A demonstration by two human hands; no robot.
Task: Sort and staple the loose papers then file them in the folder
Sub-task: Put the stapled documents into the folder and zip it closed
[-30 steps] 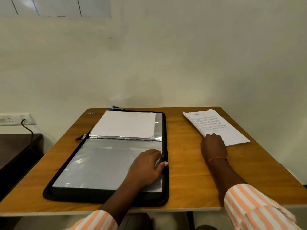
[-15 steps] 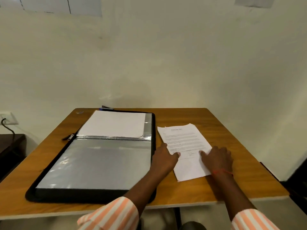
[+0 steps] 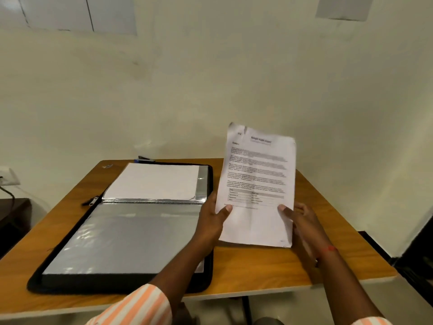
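step: sheaf up for sorting | papers (image 3: pixel 256 184) upright above bench (image 3: pixel 257 266), long axis vertical | left hand (image 3: pixel 212 222) and right hand (image 3: pixel 302 225) each pinch a lower edge | folder (image 3: pixel 121 233) lies open just left, nearer our left grip

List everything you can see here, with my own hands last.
papers: sheet count unclear, white with print, held upright over the table's right side
folder: one, black with silvery sleeves, open flat on the table's left
blank sheet: one, white, in the folder's far half
small object: one, dark and blue, behind the folder; unidentifiable
table: one, brown wood
wall socket: one, white, far left
left hand: grips the papers' lower left edge
right hand: grips the papers' lower right edge
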